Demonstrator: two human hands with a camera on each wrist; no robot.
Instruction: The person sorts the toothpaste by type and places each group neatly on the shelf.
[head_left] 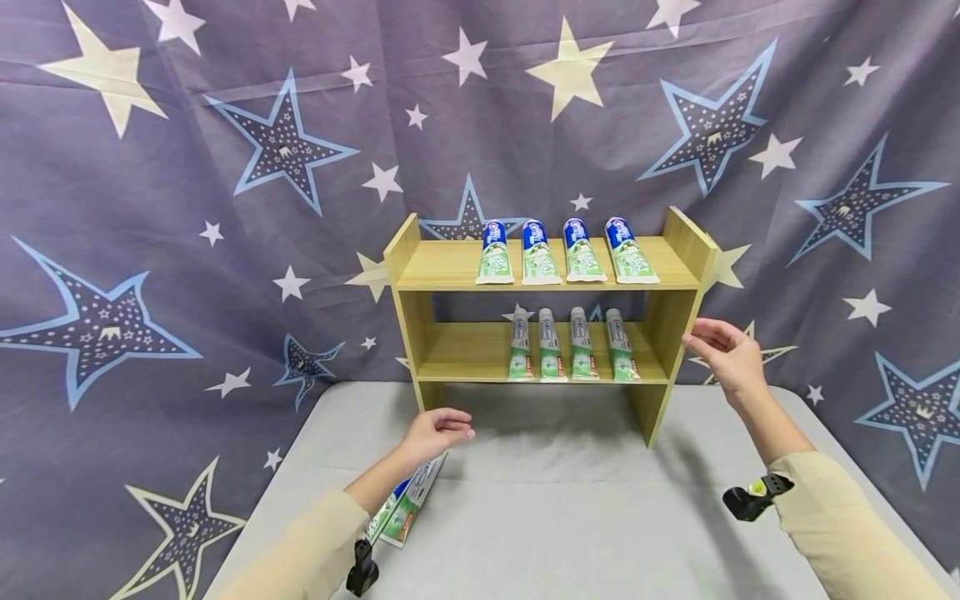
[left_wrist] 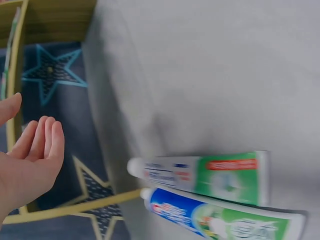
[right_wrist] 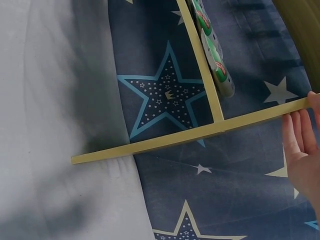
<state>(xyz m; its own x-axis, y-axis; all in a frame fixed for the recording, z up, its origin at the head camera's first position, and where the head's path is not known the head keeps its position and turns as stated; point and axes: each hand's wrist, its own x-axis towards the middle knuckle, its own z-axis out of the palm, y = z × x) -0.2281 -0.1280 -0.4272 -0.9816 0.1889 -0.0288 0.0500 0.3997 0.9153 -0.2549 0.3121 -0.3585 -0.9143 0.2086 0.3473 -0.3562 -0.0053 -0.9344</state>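
Note:
A two-tier wooden shelf stands upright on the table. My right hand pinches the front edge of its right side panel, thumb on one face and fingers on the other. Near the foot of the left panel, my left hand hovers with loosely bent fingers, holding nothing. Below it, a silver-green toothpaste tube and a blue-green toothpaste tube lie side by side on the table; the left arm partly hides them in the head view.
Several blue-green toothpaste tubes lie in a row on the top tier. Several silver-green tubes line the lower tier, towards its right side. A grey cloth covers the table, and a star-patterned curtain hangs behind.

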